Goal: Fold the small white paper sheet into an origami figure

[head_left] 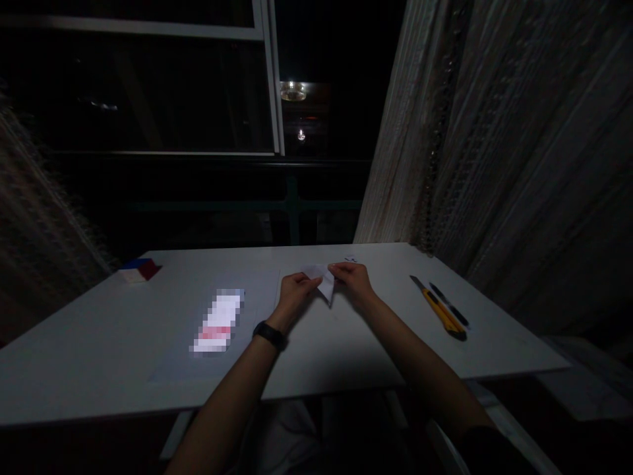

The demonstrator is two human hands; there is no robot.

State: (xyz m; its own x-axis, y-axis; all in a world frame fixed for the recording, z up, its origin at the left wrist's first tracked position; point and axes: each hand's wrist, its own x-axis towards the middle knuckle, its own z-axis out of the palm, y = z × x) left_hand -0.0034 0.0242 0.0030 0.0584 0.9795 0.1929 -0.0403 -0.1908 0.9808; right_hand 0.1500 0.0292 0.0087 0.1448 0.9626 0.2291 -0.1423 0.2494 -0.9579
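Observation:
A small piece of folded white paper (326, 285) is held up between my two hands over the middle of the white table. Its lower end comes to a point. My left hand (297, 291), below a dark wristband (270, 335), pinches the paper's left side between thumb and fingers. On the other side, my right hand (354, 277) pinches the paper's upper right edge. Both sets of fingers are closed on it. How the folds run inside is too dim to make out.
Left of my hands a lit phone (218, 323), its screen blurred, lies on a large paper sheet (171, 366). A colored cube (140, 270) sits at the far left. To the right lie a yellow box cutter (440, 312) and a dark pen (450, 305). Curtains (395, 145) hang behind the white table (89, 356).

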